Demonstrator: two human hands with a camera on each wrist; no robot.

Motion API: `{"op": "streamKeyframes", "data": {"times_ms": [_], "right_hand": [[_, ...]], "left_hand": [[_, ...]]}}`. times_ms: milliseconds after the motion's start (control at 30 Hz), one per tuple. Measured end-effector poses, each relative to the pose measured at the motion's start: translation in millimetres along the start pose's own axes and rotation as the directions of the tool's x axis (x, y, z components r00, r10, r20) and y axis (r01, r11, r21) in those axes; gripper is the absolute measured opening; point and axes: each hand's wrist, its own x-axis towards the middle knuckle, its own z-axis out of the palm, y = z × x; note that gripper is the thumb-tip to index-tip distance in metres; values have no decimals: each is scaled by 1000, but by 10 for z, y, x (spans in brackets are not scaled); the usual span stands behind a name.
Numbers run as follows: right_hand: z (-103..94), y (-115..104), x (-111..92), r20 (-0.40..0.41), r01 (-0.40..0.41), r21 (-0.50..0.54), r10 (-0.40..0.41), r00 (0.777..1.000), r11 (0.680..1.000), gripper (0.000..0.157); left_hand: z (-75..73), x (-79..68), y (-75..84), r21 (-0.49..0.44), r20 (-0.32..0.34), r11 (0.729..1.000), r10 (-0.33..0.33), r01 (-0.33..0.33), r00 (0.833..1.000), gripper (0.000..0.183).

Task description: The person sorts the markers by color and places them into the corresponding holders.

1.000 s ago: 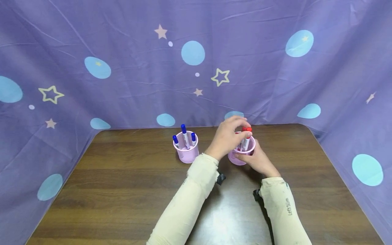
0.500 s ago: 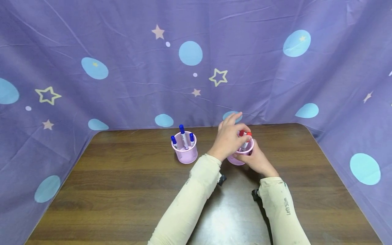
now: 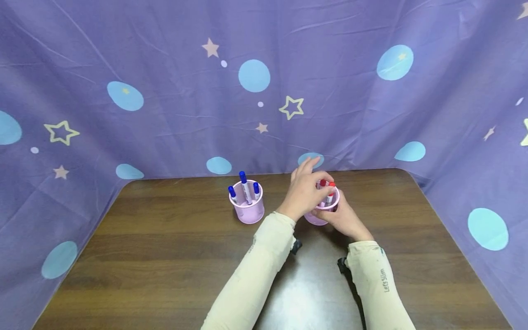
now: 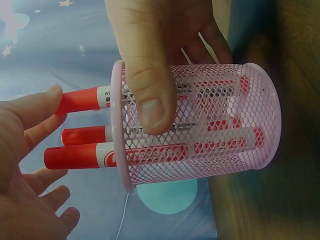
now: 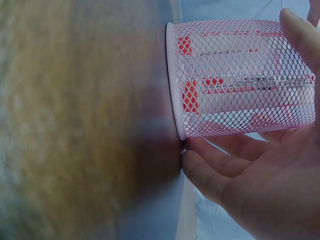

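Observation:
A pink mesh pen cup (image 3: 316,220) stands upright at the right of the table's far half, with red-capped markers in it. My right hand (image 3: 349,221) grips the cup's side, its thumb across the mesh below the rim in the left wrist view. Above the rim my left hand (image 3: 304,191) pinches the cap end of one red marker (image 4: 80,100) between thumb and finger, its other fingers spread. That marker's lower part is inside the cup. Two more markers, a nearer red marker (image 4: 72,156) and a red marker behind it (image 4: 85,135), lean beside it.
A second pink pen cup (image 3: 249,214) stands to the left, holding three blue-capped markers (image 3: 246,187). The wooden table (image 3: 165,261) ends at a purple curtain (image 3: 177,105) with stars and dots, which hangs behind and on both sides.
My left hand has lowered slightly, and the red cap under its fingers sits lower against the rim. Its outer fingers have lifted and spread. The right hand keeps its grip on the pen cup.

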Motion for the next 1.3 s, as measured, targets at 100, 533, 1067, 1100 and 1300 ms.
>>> {"op": "streamKeyframes", "data": {"times_ms": [100, 533, 1067, 1100, 1300], "right_hand": [[-9, 21, 8, -1, 3, 13, -3, 1000, 1000, 82], [-12, 8, 11, 4, 13, 15, -13, 1000, 1000, 80], [-11, 15, 36, 9, 52, 36, -52, 999, 998, 82], [-10, 18, 34, 7, 48, 36, -48, 999, 998, 82], [-15, 13, 26, -3, 31, 31, -31, 1000, 999, 81]], "left_hand": [[3, 18, 8, 0, 1, 1000, 5, -5, 1000, 15], [-50, 53, 44, 13, 32, 999, 33, -34, 999, 14], [-97, 74, 79, 1, 41, 999, 36, -36, 999, 16], [-100, 72, 82, 2, 39, 999, 37, -37, 999, 16], [-208, 27, 118, -39, 0, 998, 40, -40, 999, 16]]}}
